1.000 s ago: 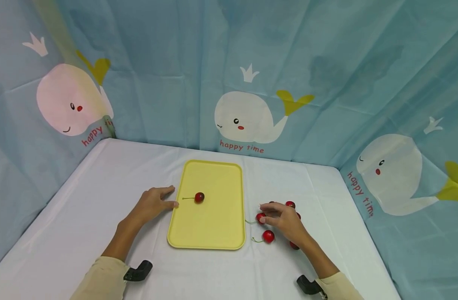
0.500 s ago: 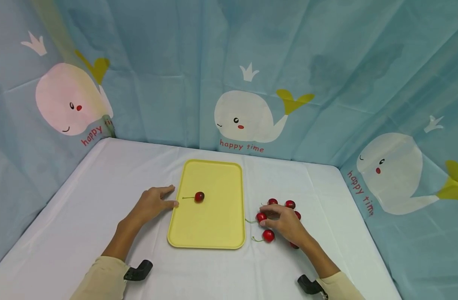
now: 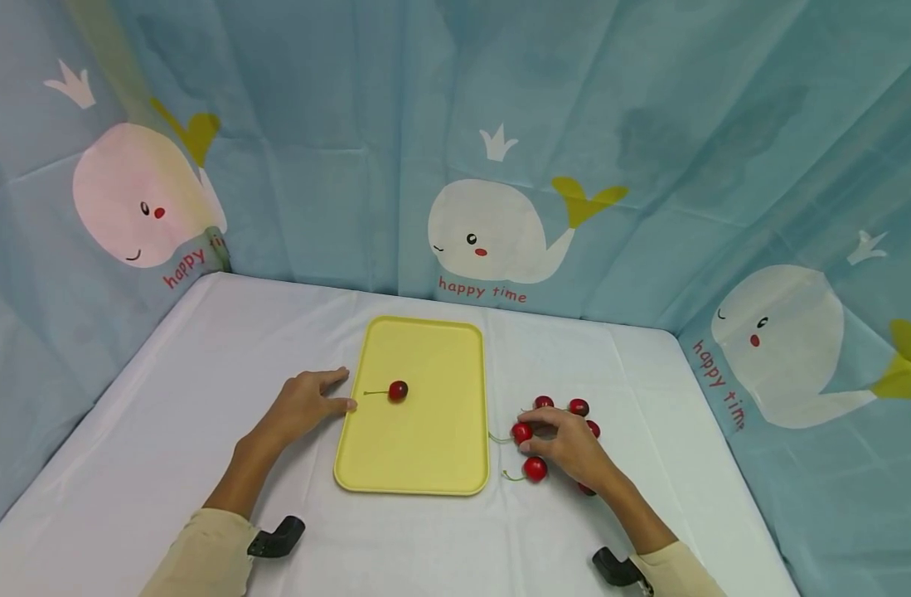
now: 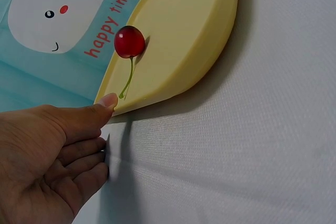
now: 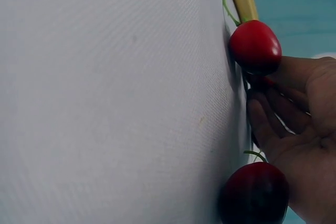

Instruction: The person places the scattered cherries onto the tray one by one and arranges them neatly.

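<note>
A yellow tray (image 3: 414, 456) lies on the white cloth, bearing one dark red cherry (image 3: 399, 391) whose green stem points left. My left hand (image 3: 302, 406) is at the tray's left edge; its thumb touches the rim in the left wrist view, other fingers loosely bent below. To the right of the tray, my right hand (image 3: 567, 444) has thumb and index finger around a cherry (image 3: 521, 433) on the cloth, its stem reaching toward the tray. Nearer me lies another stemmed cherry (image 3: 535, 469). In the right wrist view a near cherry (image 5: 255, 47) hides the thumb's tip.
More cherries surround the right hand: one behind it (image 3: 544, 403), another farther right (image 3: 578, 407), and some partly hidden beneath. A blue curtain (image 3: 313, 207) with printed whales borders the table's back and sides. Black wrist cameras (image 3: 278, 537) sit at both sleeves.
The right hand has lowered slightly and its thumb and index finger have come around the cherry, uncovering the cherry behind. The left hand and tray stay put.
</note>
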A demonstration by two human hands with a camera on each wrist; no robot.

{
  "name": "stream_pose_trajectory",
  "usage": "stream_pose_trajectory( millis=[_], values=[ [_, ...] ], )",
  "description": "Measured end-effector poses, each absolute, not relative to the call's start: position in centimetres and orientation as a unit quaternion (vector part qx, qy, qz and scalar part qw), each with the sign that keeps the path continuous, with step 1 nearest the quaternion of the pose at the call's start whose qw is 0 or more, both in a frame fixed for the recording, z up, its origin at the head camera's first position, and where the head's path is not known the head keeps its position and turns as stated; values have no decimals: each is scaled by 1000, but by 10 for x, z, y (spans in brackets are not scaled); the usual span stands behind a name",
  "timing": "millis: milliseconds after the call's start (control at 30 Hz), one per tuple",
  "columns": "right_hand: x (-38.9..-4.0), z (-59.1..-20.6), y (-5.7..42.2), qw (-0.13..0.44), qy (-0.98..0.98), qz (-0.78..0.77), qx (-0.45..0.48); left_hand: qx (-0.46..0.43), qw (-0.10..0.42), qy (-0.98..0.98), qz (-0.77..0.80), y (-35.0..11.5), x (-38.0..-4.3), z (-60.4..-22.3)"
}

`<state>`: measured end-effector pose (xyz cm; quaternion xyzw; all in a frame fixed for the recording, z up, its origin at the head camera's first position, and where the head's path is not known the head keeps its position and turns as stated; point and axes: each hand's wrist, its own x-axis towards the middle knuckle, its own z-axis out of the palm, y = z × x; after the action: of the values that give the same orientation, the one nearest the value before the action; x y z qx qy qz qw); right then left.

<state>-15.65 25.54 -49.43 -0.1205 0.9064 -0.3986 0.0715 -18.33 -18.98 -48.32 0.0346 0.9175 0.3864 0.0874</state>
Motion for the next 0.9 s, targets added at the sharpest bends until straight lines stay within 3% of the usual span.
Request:
stream_pose_trajectory(
  millis=[900],
  values=[
    [-153,-488,249,46,901,-419,-105,35,88,918,385,-190,-184,-483]
  ],
)
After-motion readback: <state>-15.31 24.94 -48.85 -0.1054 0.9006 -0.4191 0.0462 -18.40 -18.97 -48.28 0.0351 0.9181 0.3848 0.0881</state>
